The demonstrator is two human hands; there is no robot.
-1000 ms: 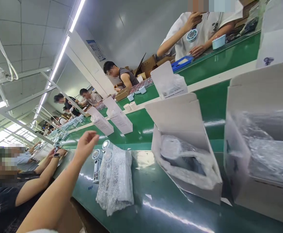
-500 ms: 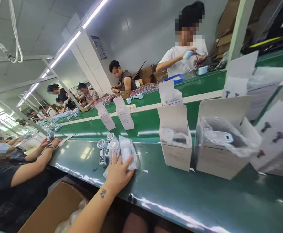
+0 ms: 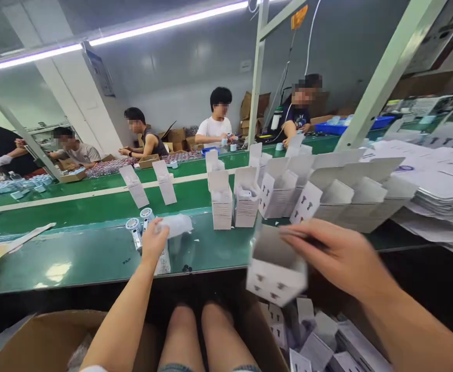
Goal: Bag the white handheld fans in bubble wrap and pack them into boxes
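My left hand [image 3: 155,238] is closed around a device in a translucent white plastic bag [image 3: 178,226], held just above the green bench. Beside that hand stand light-blue devices with round tops [image 3: 132,224], and another bagged piece [image 3: 163,259] lies under the wrist. My right hand [image 3: 329,253] pinches the raised edge of an open white carton [image 3: 275,279] printed with small dark device pictures. The carton hangs tilted in front of the bench edge, slightly blurred, above a heap of similar cartons [image 3: 319,338].
Several open white boxes [image 3: 222,209] stand along the bench, some with bagged devices inside. Stacked white sheets [image 3: 436,191] lie at right. A brown cardboard box [image 3: 36,341] is below at left. Across the green conveyor [image 3: 190,191], people sit working; a metal post [image 3: 389,77] rises at right.
The view has swung right. My left hand, earlier spread over the bagged device, now grips and lifts it. My right hand has come into view with a carton.
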